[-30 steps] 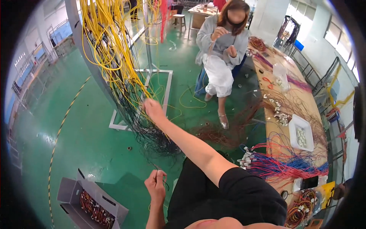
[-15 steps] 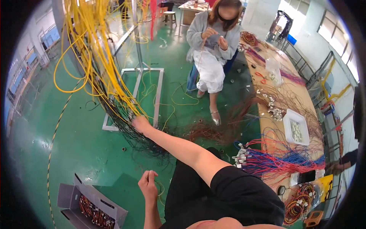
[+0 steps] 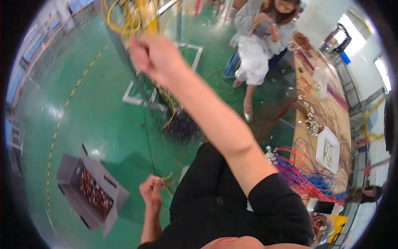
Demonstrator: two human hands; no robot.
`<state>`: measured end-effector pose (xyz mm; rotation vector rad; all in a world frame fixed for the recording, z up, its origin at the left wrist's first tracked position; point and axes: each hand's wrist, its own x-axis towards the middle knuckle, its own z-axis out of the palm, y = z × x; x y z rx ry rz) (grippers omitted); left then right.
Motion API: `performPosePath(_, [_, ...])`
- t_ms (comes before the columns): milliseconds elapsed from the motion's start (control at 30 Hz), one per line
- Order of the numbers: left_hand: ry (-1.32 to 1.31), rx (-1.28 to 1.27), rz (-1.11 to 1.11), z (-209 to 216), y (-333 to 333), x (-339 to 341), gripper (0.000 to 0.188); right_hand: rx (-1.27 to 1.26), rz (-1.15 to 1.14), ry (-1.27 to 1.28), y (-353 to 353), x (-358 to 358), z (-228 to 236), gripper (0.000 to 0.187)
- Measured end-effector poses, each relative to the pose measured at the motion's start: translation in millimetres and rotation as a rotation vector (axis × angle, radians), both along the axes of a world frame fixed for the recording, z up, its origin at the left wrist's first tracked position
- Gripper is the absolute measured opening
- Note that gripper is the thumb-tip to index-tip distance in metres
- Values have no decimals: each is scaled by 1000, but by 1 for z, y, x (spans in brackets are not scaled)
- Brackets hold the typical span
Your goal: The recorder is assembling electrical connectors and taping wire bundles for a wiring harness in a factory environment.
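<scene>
My left hand (image 3: 152, 189) is closed low in front of me, left of my dark-clothed legs. Thin wires (image 3: 168, 177), yellowish and brown, stick out of its fingers. My right hand (image 3: 155, 58) is raised far forward, its fingers curled and smeared by motion. Just beyond it hangs a bundle of yellow wires (image 3: 143, 16) on a metal stand (image 3: 197, 58). What the right fingers hold, if anything, I cannot make out. A thin dark wire (image 3: 149, 145) runs down toward my left hand. Below the right wrist lies a tangle of black wires (image 3: 182, 124).
A grey box (image 3: 68, 170) of bundled wires stands on the floor at left. At right, a long table (image 3: 304, 133) bears red and blue wires (image 3: 302, 170), white connectors and a white tray (image 3: 319, 151). A seated person (image 3: 259, 45) works with both hands beyond my arm.
My right hand has moved up and nearer, away from the lower part of the wire bundle. The left hand stays low and now shows wires in its fingers. The whole view has shifted.
</scene>
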<state>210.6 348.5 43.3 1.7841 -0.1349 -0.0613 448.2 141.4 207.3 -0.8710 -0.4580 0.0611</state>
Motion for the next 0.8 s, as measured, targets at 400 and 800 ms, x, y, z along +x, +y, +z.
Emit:
performPosePath(400, [455,771,-510,-218,239,-316,29,87,-311,1172,-31,-35,-346,13])
performPosePath(800, [291,401,7,-203,181,-242,24,-495,-563,184,24,-54,-56,20])
